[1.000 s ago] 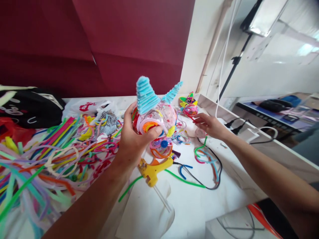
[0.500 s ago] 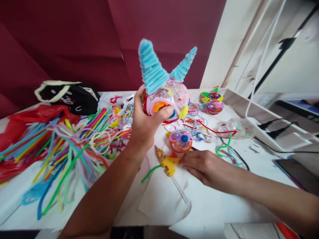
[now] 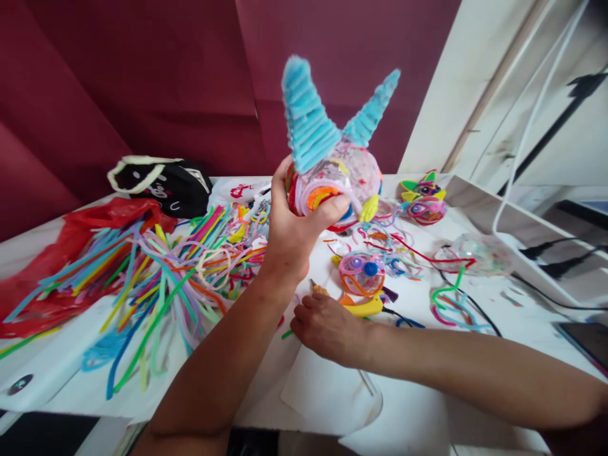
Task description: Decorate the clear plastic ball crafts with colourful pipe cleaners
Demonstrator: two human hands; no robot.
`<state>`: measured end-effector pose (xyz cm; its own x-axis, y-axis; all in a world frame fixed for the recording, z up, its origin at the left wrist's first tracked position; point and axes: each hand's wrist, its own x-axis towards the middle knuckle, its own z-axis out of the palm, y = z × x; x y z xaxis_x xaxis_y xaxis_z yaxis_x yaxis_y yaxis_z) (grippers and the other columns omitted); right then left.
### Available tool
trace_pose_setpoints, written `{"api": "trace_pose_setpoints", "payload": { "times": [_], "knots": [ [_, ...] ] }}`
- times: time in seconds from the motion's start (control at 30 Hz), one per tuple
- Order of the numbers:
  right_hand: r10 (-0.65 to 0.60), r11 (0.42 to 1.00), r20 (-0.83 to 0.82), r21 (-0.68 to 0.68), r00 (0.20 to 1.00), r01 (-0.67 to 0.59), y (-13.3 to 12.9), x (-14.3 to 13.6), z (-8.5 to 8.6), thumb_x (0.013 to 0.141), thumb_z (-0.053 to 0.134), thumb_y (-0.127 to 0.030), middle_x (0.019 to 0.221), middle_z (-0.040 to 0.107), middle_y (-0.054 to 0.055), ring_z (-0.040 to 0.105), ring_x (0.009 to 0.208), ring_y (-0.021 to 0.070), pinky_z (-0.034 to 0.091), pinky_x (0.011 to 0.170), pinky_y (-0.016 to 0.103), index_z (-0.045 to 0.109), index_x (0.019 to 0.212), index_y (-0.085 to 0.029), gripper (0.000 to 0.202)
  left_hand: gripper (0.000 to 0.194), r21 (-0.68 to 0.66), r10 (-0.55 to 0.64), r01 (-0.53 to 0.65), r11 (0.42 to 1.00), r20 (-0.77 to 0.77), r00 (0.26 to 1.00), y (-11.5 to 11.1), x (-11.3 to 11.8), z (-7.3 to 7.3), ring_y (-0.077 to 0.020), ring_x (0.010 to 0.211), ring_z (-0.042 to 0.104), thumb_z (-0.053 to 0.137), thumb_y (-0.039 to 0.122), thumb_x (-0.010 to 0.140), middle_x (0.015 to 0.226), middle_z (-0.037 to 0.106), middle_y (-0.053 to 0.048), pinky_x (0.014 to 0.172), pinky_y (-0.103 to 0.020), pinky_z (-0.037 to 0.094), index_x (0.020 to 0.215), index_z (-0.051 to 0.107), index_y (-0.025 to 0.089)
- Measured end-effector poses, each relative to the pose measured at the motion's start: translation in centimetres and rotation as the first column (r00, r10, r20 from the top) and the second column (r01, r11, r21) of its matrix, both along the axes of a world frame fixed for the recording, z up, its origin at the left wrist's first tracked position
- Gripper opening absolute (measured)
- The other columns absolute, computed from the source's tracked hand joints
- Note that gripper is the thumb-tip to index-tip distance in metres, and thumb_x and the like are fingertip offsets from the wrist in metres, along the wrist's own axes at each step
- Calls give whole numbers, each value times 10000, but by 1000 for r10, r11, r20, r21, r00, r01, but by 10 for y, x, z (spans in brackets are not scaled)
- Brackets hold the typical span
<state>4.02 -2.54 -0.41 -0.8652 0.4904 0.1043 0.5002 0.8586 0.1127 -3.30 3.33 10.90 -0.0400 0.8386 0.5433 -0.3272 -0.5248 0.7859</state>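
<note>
My left hand is closed around a clear plastic ball figure decorated with pipe cleaners. Two pale blue pipe-cleaner horns stick up from it, and the thumb presses beside an orange and blue ring on its front. Lower down, my right hand has its fingers curled over the body of a yellow hot glue gun lying on the table. The gun's nozzle pokes out beyond the knuckles. A green pipe cleaner tip shows by the fingertips; what they pinch is hidden. Behind the gun sits a smaller decorated ball.
Loose pipe cleaners spread across the left, partly on a red plastic bag. A black bag stands behind them. Another decorated ball, a clear ball, a power strip and a phone are at right.
My right hand has moved left from the glue gun's handle to over its body, covering most of the green pipe cleaner. My left hand keeps its hold on the ball figure. The view has turned left.
</note>
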Motion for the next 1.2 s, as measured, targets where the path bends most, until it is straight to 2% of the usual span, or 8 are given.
{"api": "trace_pose_setpoints", "payload": {
  "times": [0.43, 0.6, 0.7, 0.8, 0.9, 1.0, 1.1, 1.2],
  "knots": [
    [-305, 935, -448, -309, 840, 175, 15, 30, 47, 943, 401, -128, 767, 635, 12, 606, 636, 109, 456, 564, 200, 490, 922, -170, 101, 701, 40, 46, -49, 998, 67, 997, 8, -15, 7, -235, 1131, 588, 781, 281, 654, 1171, 630, -15, 994, -379, 462, 1285, 480, 338],
    [-492, 837, -802, -543, 338, -70, 24, 52, 71, 911, 497, -206, 704, 628, -12, 617, 628, 111, 515, 604, 214, 528, 878, -187, 49, 734, 23, 40, -42, 999, 73, 997, 10, -16, 3, -239, 1130, 596, 776, 259, 647, 1213, 617, -33, 976, -357, 475, 1308, 460, 299],
    [-440, 882, -896, -445, 67, -156, 17, 69, 98, 905, 593, -252, 713, 649, -9, 627, 654, 111, 522, 614, 207, 569, 870, -196, 70, 753, -17, 53, -53, 998, 41, 998, 12, -14, -1, -250, 1171, 577, 783, 241, 651, 1286, 582, -62, 1000, -361, 458, 1324, 445, 260],
    [-345, 932, -938, -339, -28, -126, 1, 88, 123, 922, 610, -270, 786, 655, 5, 656, 723, 137, 549, 656, 243, 600, 925, -215, 57, 822, -116, 72, -69, 991, 23, 997, 11, -10, -6, -258, 1191, 559, 787, 204, 629, 1315, 565, -83, 1019, -381, 444, 1359, 411, 236],
    [-288, 956, -955, -282, 73, 84, -8, 104, 136, 915, 626, -286, 709, 609, -12, 545, 521, 89, 426, 432, 182, 605, 942, -219, 76, 843, -144, 5, -4, 989, 4, 1000, 6, -4, -9, -256, 1161, 576, 784, 191, 625, 1286, 586, -86, 1011, -392, 451, 1372, 396, 225],
    [-175, 953, -930, -77, 323, 294, -6, 115, 142, 912, 629, -275, 834, 637, 13, 585, 650, 108, 438, 504, 197, 617, 967, -228, 74, 849, -179, -29, 27, 983, -9, 1000, 1, 3, -11, -263, 1157, 580, 788, 184, 611, 1281, 592, -89, 1010, -405, 454, 1365, 399, 221],
    [-79, 929, -815, 149, 573, 339, -2, 121, 146, 924, 614, -212, 884, 631, 20, 599, 752, 117, 446, 614, 219, 617, 981, -212, 58, 874, -213, -35, 24, 977, -49, 998, -4, 7, -12, -275, 1169, 575, 800, 184, 585, 1302, 583, -95, 1017, -419, 452, 1359, 396, 221],
    [-1, 897, -731, 302, 683, 324, 2, 122, 150, 930, 599, -158, 864, 606, 18, 573, 707, 101, 443, 623, 223, 609, 987, -188, 65, 877, -202, 6, -36, 979, -146, 989, -8, 10, -12, -284, 1205, 551, 801, 189, 570, 1336, 558, -108, 1048, -424, 430, 1351, 402, 206]
  ]
}}
